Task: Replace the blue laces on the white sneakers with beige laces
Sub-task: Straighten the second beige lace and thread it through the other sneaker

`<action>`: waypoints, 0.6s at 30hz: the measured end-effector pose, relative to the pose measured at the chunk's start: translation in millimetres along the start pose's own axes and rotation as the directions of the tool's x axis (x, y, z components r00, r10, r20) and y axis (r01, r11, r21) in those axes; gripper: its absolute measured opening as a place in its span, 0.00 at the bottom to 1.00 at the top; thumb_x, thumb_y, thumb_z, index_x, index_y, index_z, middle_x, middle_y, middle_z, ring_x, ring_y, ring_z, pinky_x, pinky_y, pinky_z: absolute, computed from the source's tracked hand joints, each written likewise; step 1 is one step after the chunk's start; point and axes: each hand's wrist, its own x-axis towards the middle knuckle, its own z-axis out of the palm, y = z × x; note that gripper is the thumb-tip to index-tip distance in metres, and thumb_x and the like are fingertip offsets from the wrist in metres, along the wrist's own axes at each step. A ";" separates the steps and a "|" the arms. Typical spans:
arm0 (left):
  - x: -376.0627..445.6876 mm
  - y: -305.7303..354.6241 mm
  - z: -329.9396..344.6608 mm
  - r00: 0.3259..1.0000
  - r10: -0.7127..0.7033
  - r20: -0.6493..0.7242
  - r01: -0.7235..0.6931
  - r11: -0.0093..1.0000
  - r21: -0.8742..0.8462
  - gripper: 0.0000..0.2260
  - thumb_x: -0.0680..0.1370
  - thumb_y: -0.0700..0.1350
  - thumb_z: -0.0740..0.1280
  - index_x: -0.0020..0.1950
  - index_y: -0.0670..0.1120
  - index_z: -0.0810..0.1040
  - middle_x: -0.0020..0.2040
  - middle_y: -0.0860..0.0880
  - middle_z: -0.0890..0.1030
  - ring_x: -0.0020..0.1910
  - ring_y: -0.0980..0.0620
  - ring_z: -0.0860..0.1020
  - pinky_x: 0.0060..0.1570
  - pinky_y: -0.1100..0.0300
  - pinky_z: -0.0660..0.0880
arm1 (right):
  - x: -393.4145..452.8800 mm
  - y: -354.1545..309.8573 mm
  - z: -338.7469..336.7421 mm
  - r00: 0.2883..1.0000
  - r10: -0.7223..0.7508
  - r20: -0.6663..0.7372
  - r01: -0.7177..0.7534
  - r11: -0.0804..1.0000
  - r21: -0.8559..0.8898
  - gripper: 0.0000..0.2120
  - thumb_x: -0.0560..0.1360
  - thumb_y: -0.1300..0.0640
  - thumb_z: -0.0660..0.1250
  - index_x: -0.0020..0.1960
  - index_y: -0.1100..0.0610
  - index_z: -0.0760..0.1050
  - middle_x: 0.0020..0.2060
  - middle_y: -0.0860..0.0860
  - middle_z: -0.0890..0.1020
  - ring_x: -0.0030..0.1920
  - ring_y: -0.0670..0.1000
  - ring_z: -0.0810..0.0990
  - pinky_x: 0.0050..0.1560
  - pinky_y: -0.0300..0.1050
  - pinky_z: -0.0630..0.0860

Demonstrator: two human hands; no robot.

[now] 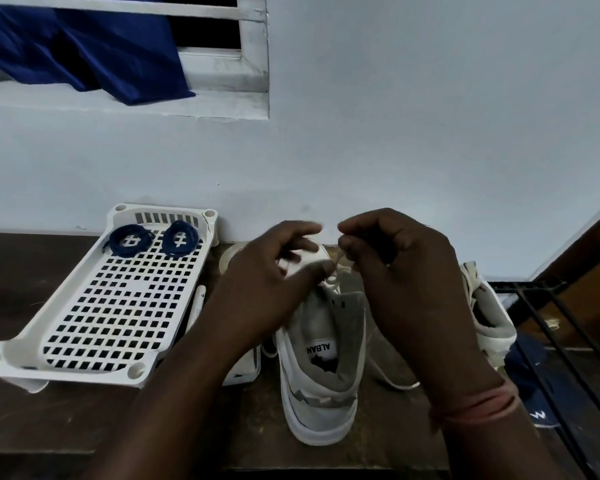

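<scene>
Sneakers: 1 white sneaker [321,362] stands at centre, heel toward the viewer, its pair [487,313] at 3 o'clock; the tray [21,362] at 9 o'clock holds 2 coiled blue laces [130,241]; left hand [267,289] and right hand [395,271] each pinch the beige lace [333,271] above the tongue; judging by this, knotting is underway; next, pulling both loops snug.

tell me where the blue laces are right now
In the head view, the two coiled blue laces lie side by side at the far end of the white perforated tray, left of the sneaker.
</scene>
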 end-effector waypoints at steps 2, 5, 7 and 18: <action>-3.1 1.0 6.8 0.986 0.142 0.087 -0.142 0.990 -0.010 0.17 0.77 0.47 0.75 0.64 0.59 0.80 0.53 0.61 0.84 0.56 0.62 0.81 0.59 0.55 0.77 | 0.0 -5.9 -2.4 0.998 -0.014 0.063 0.006 0.993 0.119 0.09 0.76 0.63 0.73 0.47 0.50 0.83 0.39 0.42 0.86 0.43 0.40 0.85 0.43 0.30 0.77; -2.8 -6.6 15.0 0.985 0.171 -0.028 -0.171 0.985 0.001 0.08 0.79 0.45 0.72 0.55 0.57 0.86 0.47 0.60 0.86 0.50 0.60 0.82 0.56 0.53 0.78 | -0.4 -12.0 -2.2 0.998 0.058 0.019 -0.060 0.900 0.432 0.07 0.75 0.66 0.73 0.49 0.55 0.84 0.41 0.50 0.87 0.45 0.49 0.87 0.47 0.41 0.81; 0.5 -14.6 13.7 0.989 0.092 -0.118 -0.095 0.995 -0.014 0.06 0.79 0.45 0.72 0.50 0.56 0.87 0.44 0.60 0.86 0.46 0.61 0.83 0.53 0.52 0.79 | 2.9 -13.4 -3.6 0.983 0.183 -0.023 -0.112 0.689 0.716 0.07 0.75 0.67 0.71 0.50 0.58 0.82 0.43 0.55 0.86 0.45 0.55 0.86 0.50 0.48 0.82; 9.6 -48.8 -2.2 0.923 -0.130 -0.362 0.162 0.985 0.058 0.05 0.79 0.48 0.72 0.49 0.53 0.88 0.41 0.59 0.85 0.41 0.65 0.81 0.39 0.72 0.71 | 18.2 13.6 -25.9 0.869 0.495 0.008 -0.258 0.438 0.861 0.16 0.79 0.71 0.63 0.66 0.65 0.73 0.45 0.60 0.85 0.36 0.51 0.80 0.34 0.39 0.74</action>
